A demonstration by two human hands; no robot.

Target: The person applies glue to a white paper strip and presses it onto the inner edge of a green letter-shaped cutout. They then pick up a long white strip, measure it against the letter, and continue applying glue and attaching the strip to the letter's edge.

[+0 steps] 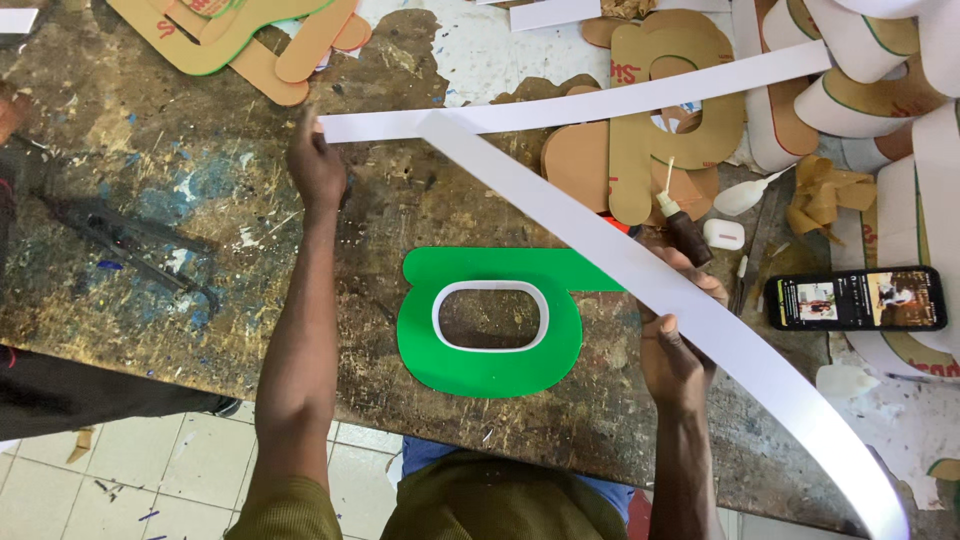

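A long white strip (pixel 560 108) runs across the far side of the worn table (pixel 160 250); my left hand (pixel 317 165) grips its left end. A second white strip (pixel 650 285) crosses it and sweeps down to the lower right, and my right hand (pixel 675 335) holds it near its middle. Between my arms a green letter-shaped cutout (pixel 480 365) lies flat, with a white oval ring (pixel 490 316) lining its hole. The strip in my right hand passes over the green cutout's right tip.
Brown card letter cutouts (pixel 675 110) lie at the back, more (pixel 230 40) at the back left. A small glue bottle (pixel 685 230), a white case (pixel 725 234) and a phone (pixel 855 298) with a lit screen sit to the right. Curled white strips (pixel 870 70) pile at far right. Dark scissors (pixel 120 240) lie left.
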